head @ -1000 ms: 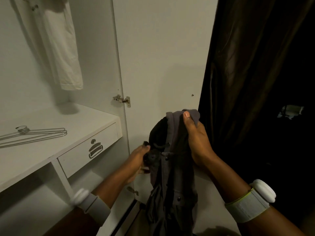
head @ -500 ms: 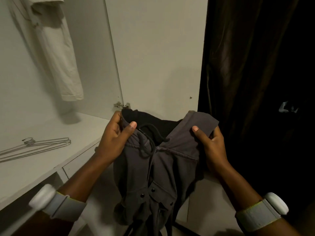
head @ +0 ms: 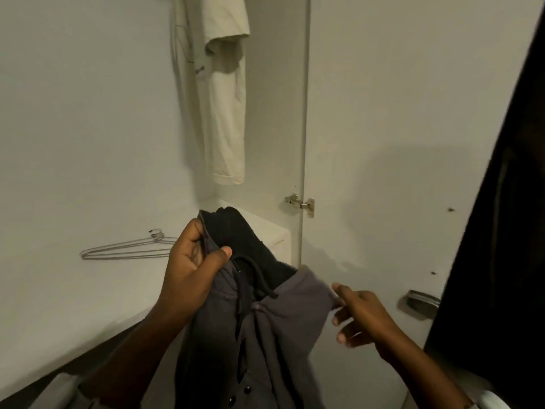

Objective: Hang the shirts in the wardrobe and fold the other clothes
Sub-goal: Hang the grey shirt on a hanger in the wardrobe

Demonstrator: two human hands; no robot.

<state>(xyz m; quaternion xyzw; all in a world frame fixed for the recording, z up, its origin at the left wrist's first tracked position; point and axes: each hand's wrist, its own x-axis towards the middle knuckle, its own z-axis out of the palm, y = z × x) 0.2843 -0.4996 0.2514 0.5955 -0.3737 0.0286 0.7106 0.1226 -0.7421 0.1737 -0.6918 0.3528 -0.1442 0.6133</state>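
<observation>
left hand grips the grey hooded top at one side of the neck opening, thumb over the edge, holding it up in front of the wardrobe shelf. right hand is released, fingers spread just beside the other shoulder w/ only a fingertip near the fabric, so the whole weight hangs off one grip. risk: the free side sags, garment twists or slips down toward the floor, drawstring tangles. wire hangers lie on the shelf behind the left hand; a one-handed reach could knock them. cream shirt already hangs above, well apart.
</observation>
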